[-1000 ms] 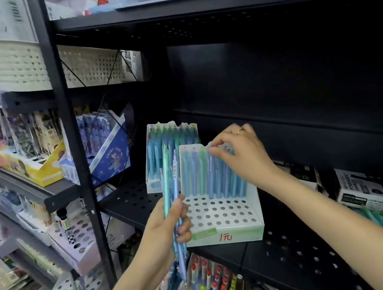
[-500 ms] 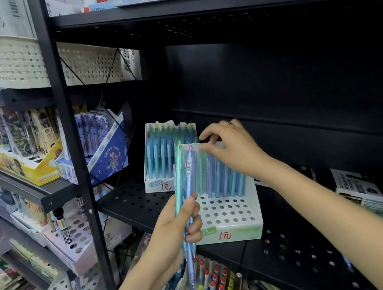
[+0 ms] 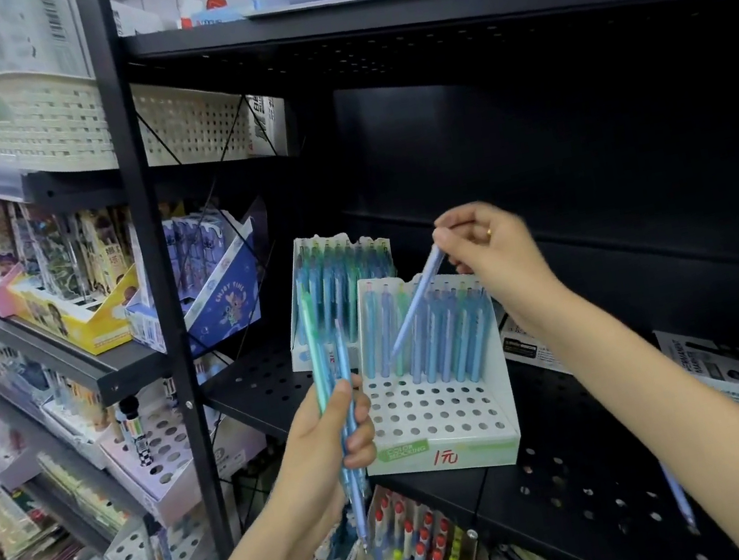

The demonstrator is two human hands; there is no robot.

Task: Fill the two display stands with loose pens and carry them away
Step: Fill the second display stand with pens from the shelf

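Left hand gripped a bunch of pens, held upright in front of the black shelf. Just beyond it, the near stand sat on the shelf edge, back rows filled, front holes bare. Right hand pinched 1 pale blue pen by its top, tilted, its tip over the near stand. The far stand stood behind, touching the near one, packed with pens.

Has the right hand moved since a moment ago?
Yes. The right hand has lifted off the front stand's back edge, up and to the right, its fingers pinching a tilted pen.
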